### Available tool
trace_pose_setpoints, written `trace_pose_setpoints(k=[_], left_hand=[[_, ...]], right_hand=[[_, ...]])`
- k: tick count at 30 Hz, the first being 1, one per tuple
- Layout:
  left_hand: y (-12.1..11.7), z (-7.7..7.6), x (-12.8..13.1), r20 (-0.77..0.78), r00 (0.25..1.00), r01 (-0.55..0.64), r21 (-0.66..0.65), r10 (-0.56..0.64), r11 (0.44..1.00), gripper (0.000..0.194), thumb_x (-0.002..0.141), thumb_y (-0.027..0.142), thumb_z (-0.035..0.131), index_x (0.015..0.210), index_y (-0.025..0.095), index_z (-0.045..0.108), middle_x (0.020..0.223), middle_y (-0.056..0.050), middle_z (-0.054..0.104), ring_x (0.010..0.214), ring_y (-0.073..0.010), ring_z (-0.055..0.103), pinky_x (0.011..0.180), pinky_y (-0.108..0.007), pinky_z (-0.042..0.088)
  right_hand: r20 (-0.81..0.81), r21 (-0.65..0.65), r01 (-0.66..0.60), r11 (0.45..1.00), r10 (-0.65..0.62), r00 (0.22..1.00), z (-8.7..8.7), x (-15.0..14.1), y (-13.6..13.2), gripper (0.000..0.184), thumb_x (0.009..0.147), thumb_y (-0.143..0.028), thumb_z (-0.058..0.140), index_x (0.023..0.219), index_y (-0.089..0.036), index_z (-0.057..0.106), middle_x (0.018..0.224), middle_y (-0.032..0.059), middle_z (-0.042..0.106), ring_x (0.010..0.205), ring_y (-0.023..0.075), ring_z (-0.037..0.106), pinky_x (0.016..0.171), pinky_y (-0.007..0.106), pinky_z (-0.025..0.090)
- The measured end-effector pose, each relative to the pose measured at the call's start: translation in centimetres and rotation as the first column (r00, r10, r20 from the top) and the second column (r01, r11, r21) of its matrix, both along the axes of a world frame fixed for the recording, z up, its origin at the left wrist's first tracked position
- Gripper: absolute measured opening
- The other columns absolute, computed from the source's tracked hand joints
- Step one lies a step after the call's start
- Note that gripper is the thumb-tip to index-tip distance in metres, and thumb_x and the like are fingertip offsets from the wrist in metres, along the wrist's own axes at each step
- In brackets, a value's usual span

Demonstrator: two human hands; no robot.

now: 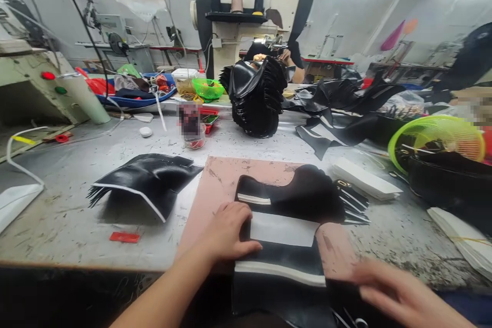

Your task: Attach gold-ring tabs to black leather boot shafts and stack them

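Note:
A black leather-like piece (280, 294) lies over a pink board (219, 179) and hangs past the table's front edge. It bears a wide pale patch (282, 229) and a narrow white strip (279, 272). My left hand (232, 233) rests on its left edge, thumb and fingers apart. Just beyond, another dark piece (292, 189) with a short white strip lies on the board. My right hand (395, 287) is off to the right of the leather piece, smeared by motion, so its fingers do not show clearly. Below it, partly visible scissors (359, 322) lie at the bottom edge.
Stacked black pieces (142, 184) lie left, near a red strip (124, 237). A taller black stack (255, 95) stands before a sewing machine (234, 36). White strips (365, 179) lie right of the board, by a yellow-green basket (397, 143). A cup (193, 138) stands behind the board.

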State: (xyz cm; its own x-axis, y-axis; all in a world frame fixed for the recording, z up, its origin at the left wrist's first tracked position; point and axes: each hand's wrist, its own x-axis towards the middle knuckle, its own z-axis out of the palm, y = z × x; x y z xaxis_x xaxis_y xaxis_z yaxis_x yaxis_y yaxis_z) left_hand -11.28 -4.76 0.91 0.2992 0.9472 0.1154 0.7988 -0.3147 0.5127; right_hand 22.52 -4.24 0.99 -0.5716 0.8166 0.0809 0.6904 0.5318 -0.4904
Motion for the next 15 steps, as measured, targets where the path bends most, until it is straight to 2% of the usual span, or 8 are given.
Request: trace_pose_setpoints(k=[2, 3, 5, 7, 10, 12, 15], left_hand=[[0.0, -0.2, -0.5, 0.076, 0.997, -0.029, 0.043, 0.026, 0.999, 0.04, 0.065, 0.041, 0.066, 0.095, 0.019, 0.051, 0.107, -0.008, 0.058, 0.101, -0.025, 0.051, 0.09, -0.041, 0.04], [0.0, -0.5, -0.9, 0.119, 0.992, -0.062, 0.082, 0.052, 0.995, 0.038, 0.068, 0.04, 0.063, 0.098, 0.02, 0.05, 0.11, -0.009, 0.057, 0.103, -0.0249, 0.051, 0.089, -0.04, 0.041], [0.3, -1.0, -1.7, 0.212, 0.968, -0.173, 0.165, 0.136, 0.971, 0.032, 0.074, 0.04, 0.054, 0.1, 0.021, 0.05, 0.114, -0.01, 0.055, 0.107, -0.0246, 0.051, 0.089, -0.039, 0.043], [0.8, -1.4, -2.3, 0.307, 0.916, -0.328, 0.197, 0.26, 0.924, 0.029, 0.078, 0.043, 0.047, 0.098, 0.021, 0.05, 0.112, -0.009, 0.056, 0.105, -0.0241, 0.053, 0.085, -0.038, 0.045], [1.4, -1.7, -2.5, 0.4, 0.807, -0.515, 0.116, 0.435, 0.849, 0.032, 0.081, 0.049, 0.04, 0.097, 0.022, 0.049, 0.114, -0.009, 0.056, 0.094, -0.0223, 0.057, 0.079, -0.037, 0.048], [1.7, -1.7, -2.4, 0.418, 0.755, -0.571, 0.041, 0.505, 0.82, 0.035, 0.08, 0.052, 0.038, 0.098, 0.023, 0.048, 0.117, -0.008, 0.055, 0.085, -0.0203, 0.059, 0.075, -0.036, 0.049], [2.1, -2.1, -3.0, 0.385, 0.749, -0.58, -0.01, 0.539, 0.814, 0.037, 0.078, 0.054, 0.04, 0.097, 0.024, 0.05, 0.116, -0.007, 0.057, 0.086, -0.0211, 0.06, 0.077, -0.036, 0.05]], right_hand=[[-0.045, 0.093, 0.213, 0.973, -0.21, 0.977, 1.0, -2.0, 3.2, 0.04, 0.074, -0.049, 0.051, 0.098, -0.019, 0.062, 0.093, 0.0094, 0.066, 0.063, 0.0177, 0.061, 0.057, 0.027, 0.05], [-0.044, 0.137, 0.241, 0.961, -0.237, 0.971, 1.4, -3.1, 4.9, 0.041, 0.073, -0.048, 0.052, 0.1, -0.018, 0.061, 0.094, 0.0099, 0.065, 0.063, 0.0181, 0.06, 0.058, 0.028, 0.049], [-0.018, 0.162, 0.178, 0.971, -0.178, 0.984, 2.1, -5.0, 7.9, 0.029, 0.078, -0.042, 0.046, 0.083, -0.018, 0.063, 0.074, 0.0067, 0.066, 0.061, 0.0185, 0.059, 0.057, 0.027, 0.047], [-0.02, 0.185, 0.138, 0.973, -0.137, 0.99, 3.2, -6.1, 10.4, 0.032, 0.082, -0.038, 0.041, 0.067, -0.019, 0.062, 0.059, 0.0043, 0.062, 0.055, 0.0176, 0.058, 0.053, 0.026, 0.043], [-0.136, 0.2, 0.25, 0.947, -0.226, 0.965, 6.0, -5.6, 14.3, 0.034, 0.081, -0.04, 0.043, 0.065, -0.017, 0.062, 0.06, 0.0038, 0.064, 0.058, 0.0181, 0.059, 0.054, 0.025, 0.043], [-0.226, 0.188, 0.404, 0.895, -0.361, 0.905, 8.4, -4.1, 17.8, 0.03, 0.079, -0.04, 0.048, 0.072, -0.016, 0.065, 0.071, 0.0053, 0.068, 0.069, 0.0208, 0.062, 0.061, 0.027, 0.045], [-0.291, 0.173, 0.638, 0.751, -0.579, 0.761, 11.7, -1.0, 24.2, 0.027, 0.076, -0.034, 0.054, 0.087, -0.013, 0.066, 0.088, 0.0092, 0.068, 0.087, 0.0236, 0.061, 0.073, 0.029, 0.046]])
